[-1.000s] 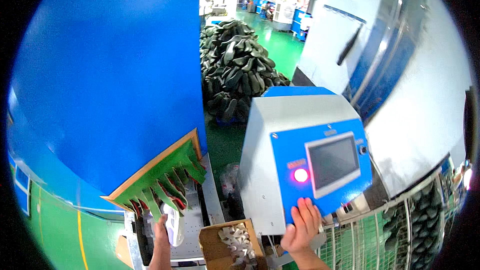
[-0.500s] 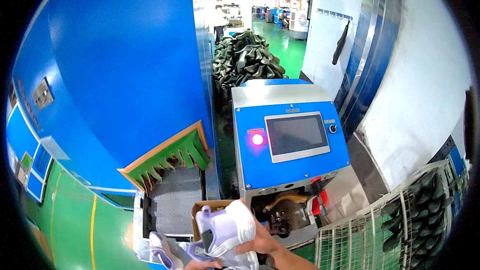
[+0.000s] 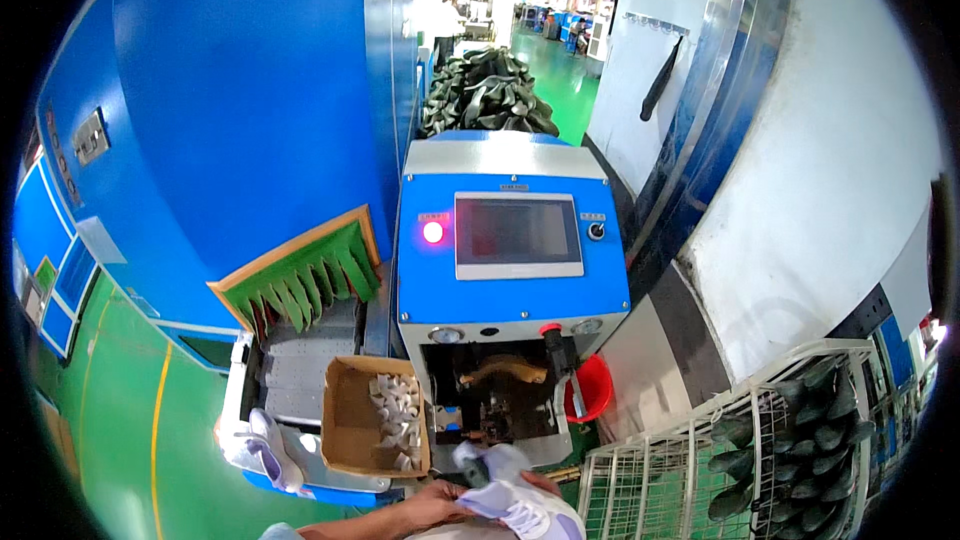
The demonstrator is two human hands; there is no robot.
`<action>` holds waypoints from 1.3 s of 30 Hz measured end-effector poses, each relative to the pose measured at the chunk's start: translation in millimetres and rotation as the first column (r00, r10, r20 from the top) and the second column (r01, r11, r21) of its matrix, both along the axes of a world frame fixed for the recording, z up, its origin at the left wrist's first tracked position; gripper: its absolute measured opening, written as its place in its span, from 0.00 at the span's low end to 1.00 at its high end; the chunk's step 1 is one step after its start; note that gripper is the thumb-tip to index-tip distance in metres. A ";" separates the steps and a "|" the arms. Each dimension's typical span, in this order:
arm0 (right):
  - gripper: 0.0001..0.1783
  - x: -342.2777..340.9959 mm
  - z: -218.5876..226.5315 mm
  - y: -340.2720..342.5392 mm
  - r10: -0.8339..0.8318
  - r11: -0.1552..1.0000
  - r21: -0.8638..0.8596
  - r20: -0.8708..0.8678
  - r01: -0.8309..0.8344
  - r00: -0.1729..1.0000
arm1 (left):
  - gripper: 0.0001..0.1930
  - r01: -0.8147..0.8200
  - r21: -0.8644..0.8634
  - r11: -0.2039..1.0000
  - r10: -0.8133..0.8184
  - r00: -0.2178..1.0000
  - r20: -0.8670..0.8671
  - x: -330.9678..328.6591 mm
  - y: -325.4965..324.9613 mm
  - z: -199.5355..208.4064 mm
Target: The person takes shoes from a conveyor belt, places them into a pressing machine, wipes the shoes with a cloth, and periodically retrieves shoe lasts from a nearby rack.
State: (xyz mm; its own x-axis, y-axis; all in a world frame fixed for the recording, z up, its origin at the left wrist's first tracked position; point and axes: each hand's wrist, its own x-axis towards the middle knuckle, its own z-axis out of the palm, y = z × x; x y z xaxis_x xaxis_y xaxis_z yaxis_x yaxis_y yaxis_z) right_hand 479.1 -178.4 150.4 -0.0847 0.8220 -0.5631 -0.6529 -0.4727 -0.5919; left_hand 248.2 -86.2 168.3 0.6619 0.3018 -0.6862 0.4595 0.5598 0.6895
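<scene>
Low in front of me is a white and pale purple lace-up sneaker [image 3: 522, 510], its laces showing and a dark patch at its opening. My left hand [image 3: 438, 506] pinches the sneaker's edge from the left. My right hand [image 3: 543, 483] grips it from the far right side, mostly hidden behind the shoe. A second white and purple sneaker [image 3: 274, 452] rests at the near end of the conveyor [image 3: 302, 365]. Beside it stands an open cardboard box [image 3: 345, 420] with several small white pieces [image 3: 398, 405] inside.
A blue machine [image 3: 512, 302] with a screen, a lit red button and a front cavity stands ahead. Green strips [image 3: 300, 290] hang over the conveyor opening. A red bucket [image 3: 590, 390] is right of the machine. A wire rack [image 3: 690, 470] holds dark shoe-shaped pieces; more are piled behind.
The held sneaker has moved down and right, and is turned so its laces show. My view has shifted, so the cardboard box and its white pieces now show fully.
</scene>
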 end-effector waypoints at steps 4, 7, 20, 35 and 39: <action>0.43 41.7 -10.5 -25.7 -0.111 0.994 0.035 0.206 0.106 0.972 | 0.05 -0.096 -0.137 0.986 0.135 0.940 0.315 -7.7 -31.1 55.0; 0.46 55.2 -25.0 -33.2 -0.055 0.998 0.025 0.228 0.051 0.972 | 0.16 0.045 0.588 0.807 -0.180 0.968 0.173 -12.8 -18.1 0.6; 0.47 30.9 19.3 25.7 -0.190 0.981 0.109 0.446 0.158 0.874 | 0.19 -0.344 0.194 0.919 0.235 0.872 0.430 25.3 -14.6 -25.0; 0.48 -17.6 37.7 161.1 0.403 0.862 -0.482 0.839 -0.158 -0.365 | 0.08 -0.602 -0.377 0.704 0.696 0.689 0.201 75.6 29.4 -141.4; 0.43 -5.9 16.7 176.6 0.396 0.873 -0.478 0.811 -0.097 -0.431 | 0.11 -0.407 -0.138 0.903 0.424 0.896 0.132 22.7 42.2 -104.6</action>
